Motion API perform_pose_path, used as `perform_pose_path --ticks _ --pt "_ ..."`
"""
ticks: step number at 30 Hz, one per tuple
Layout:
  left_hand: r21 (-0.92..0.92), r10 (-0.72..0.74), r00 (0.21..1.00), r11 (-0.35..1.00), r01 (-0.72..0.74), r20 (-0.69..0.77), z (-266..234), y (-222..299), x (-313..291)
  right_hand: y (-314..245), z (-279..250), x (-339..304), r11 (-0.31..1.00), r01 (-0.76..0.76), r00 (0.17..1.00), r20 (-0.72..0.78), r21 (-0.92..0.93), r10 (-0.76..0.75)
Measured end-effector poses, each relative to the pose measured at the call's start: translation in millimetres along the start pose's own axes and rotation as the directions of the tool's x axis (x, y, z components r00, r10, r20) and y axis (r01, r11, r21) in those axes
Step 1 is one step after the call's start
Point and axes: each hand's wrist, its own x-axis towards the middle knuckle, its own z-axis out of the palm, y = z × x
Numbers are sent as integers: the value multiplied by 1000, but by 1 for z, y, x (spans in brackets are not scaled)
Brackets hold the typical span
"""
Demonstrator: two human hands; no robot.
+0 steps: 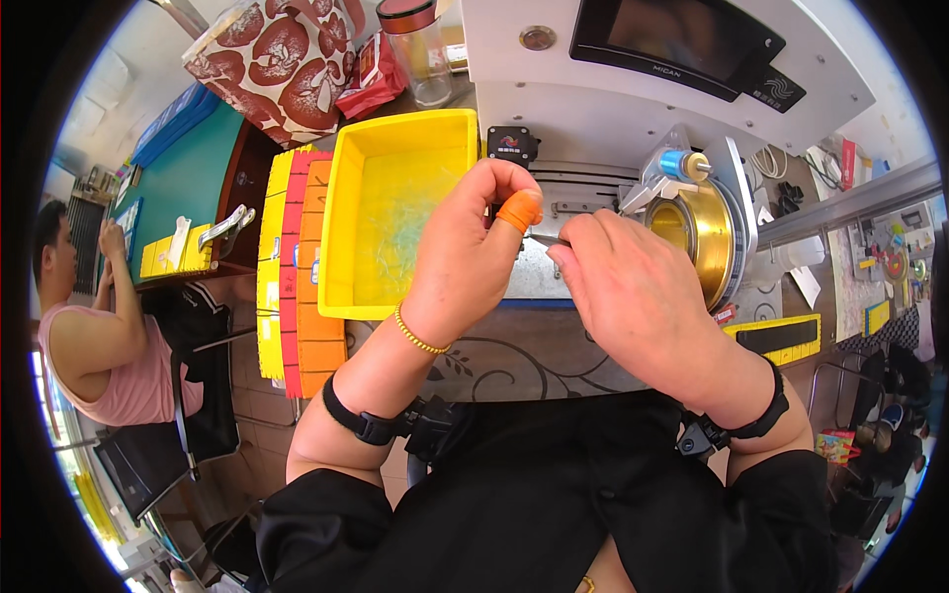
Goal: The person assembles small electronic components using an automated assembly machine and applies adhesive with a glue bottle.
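Observation:
My left hand (465, 242) is closed in a pinch, an orange finger cot (519, 211) covering its thumb. Whatever lies between those fingertips is hidden or too small to name. Close beside it on the right, my right hand (638, 287) is closed around a thin, pointed metal tool (546, 239), of which only the narrow tip shows. Both hands meet in front of a white machine (563, 119), over its metal plate (539, 277). To the left of my left hand stands a yellow plastic bin (338, 217) with thin, pale greenish strands on its bottom.
A gold spool (710, 247) and a small blue cylinder (682, 164) sit at the machine's right. Orange trays (316, 287) are stacked left of the bin. Behind are a patterned bag (282, 59) and a glass jar (420, 59). A person (109, 336) sits at far left.

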Motion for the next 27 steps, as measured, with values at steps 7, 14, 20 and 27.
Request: perform_pose_path --ticks 7,14,20,27 --pt "1 -57 998 998 57 -7 -8 -1 0 -7 -3 -4 992 -44 999 -12 117 45" --pt "67 126 988 991 -120 -93 -50 -9 -7 2 31 -35 976 38 974 210 214 -84" --pt "858 221 969 513 -15 -115 -106 -27 -23 3 34 -36 988 143 962 226 50 -151" --pt "831 208 955 552 65 -213 -114 -26 -25 2 -9 -6 999 37 990 -137 37 -32"
